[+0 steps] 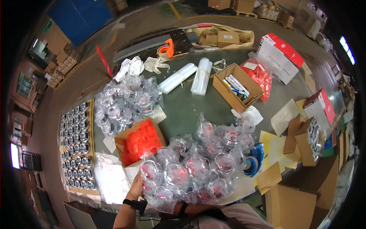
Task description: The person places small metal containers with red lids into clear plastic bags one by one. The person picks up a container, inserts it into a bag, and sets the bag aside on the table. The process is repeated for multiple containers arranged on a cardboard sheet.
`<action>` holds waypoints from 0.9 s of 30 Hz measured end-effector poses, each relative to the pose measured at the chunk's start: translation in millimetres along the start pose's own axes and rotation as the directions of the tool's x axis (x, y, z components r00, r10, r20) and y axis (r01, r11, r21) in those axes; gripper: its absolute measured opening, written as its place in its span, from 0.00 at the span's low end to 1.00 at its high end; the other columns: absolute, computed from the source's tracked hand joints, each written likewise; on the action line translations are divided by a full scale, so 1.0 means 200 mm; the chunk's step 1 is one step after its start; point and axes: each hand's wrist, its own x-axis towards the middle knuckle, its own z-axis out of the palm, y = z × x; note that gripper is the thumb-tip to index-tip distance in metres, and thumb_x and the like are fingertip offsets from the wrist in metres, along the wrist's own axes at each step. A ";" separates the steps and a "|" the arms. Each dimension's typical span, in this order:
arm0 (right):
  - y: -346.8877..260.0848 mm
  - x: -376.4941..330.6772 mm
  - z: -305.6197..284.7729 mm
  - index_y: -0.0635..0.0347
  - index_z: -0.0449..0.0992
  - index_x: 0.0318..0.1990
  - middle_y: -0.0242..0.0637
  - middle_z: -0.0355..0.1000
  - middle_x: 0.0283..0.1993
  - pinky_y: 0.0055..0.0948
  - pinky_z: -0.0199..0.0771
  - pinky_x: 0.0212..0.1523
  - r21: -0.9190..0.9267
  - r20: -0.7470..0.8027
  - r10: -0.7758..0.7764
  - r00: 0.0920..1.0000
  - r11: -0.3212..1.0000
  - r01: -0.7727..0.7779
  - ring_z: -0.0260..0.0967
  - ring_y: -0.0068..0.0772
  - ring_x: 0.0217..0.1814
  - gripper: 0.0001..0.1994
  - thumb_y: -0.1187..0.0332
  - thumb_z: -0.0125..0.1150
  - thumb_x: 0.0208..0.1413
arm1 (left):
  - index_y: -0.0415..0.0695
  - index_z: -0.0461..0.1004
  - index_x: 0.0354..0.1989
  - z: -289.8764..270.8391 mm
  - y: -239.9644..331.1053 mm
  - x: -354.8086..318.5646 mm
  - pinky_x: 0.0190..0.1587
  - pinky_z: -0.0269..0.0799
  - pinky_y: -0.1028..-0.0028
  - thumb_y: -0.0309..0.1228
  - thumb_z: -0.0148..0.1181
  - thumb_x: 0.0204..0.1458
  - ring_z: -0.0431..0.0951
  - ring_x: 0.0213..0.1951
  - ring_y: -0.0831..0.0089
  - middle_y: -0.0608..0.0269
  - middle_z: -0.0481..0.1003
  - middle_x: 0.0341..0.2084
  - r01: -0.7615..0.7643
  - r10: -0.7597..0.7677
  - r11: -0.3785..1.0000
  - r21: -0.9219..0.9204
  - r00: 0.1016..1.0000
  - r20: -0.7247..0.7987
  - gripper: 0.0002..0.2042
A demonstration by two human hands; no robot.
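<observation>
My left hand (135,188), bare and with a black band at the wrist, is closed at the edge of a clear-bagged round metal part (151,172) with red showing inside. Below it, my right hand (162,205) wears a white glove and reaches across to the same part; its fingers are hidden. Several similar bagged parts (198,166) are heaped to the right of my hands. Just beyond the left hand stands an open cardboard box (163,136) filled with red plastic pieces (141,140).
More bagged parts (126,101) are piled far left, beside rows of bare metal parts (76,147) on cardboard. Rolls of clear bags (202,76), a carton of markers (228,93) and an orange tape dispenser (166,49) lie farther back. A blue tape dispenser (256,158) sits right.
</observation>
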 end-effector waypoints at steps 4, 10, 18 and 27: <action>0.07 -0.11 -0.09 0.72 0.67 0.59 0.52 0.65 0.61 0.35 0.61 0.66 -0.015 0.033 -0.051 0.998 0.999 0.051 0.63 0.41 0.64 0.20 0.71 0.45 0.62 | 0.40 0.70 0.52 0.14 0.02 0.00 0.49 0.71 0.71 0.48 0.47 0.62 0.74 0.45 0.73 0.64 0.75 0.44 0.012 -0.012 1.000 0.004 0.999 -0.048 0.23; 0.17 -0.25 -0.24 0.71 0.68 0.58 0.54 0.67 0.58 0.37 0.63 0.65 -0.072 0.054 -0.088 0.995 0.993 0.092 0.65 0.41 0.61 0.20 0.70 0.45 0.60 | 0.40 0.70 0.53 0.33 0.05 0.06 0.48 0.71 0.72 0.47 0.47 0.62 0.75 0.44 0.74 0.64 0.75 0.43 0.078 -0.077 0.997 0.006 0.993 -0.093 0.23; 0.22 -0.41 -0.32 0.70 0.71 0.57 0.57 0.70 0.54 0.39 0.65 0.63 -0.253 0.062 -0.132 0.989 0.957 0.144 0.68 0.41 0.58 0.21 0.69 0.44 0.59 | 0.40 0.55 0.68 0.44 -0.01 0.14 0.61 0.61 0.70 0.43 0.48 0.64 0.66 0.59 0.66 0.57 0.67 0.59 0.012 -0.012 0.997 -0.079 1.000 0.012 0.29; 0.24 -0.33 -0.48 0.70 0.67 0.59 0.57 0.66 0.59 0.41 0.70 0.58 -0.131 0.073 -0.125 0.989 0.982 0.134 0.71 0.50 0.53 0.23 0.67 0.48 0.56 | 0.36 0.65 0.61 0.54 0.21 -0.08 0.56 0.69 0.67 0.47 0.49 0.62 0.75 0.52 0.53 0.39 0.73 0.51 -0.091 0.251 0.849 0.520 0.936 -0.245 0.28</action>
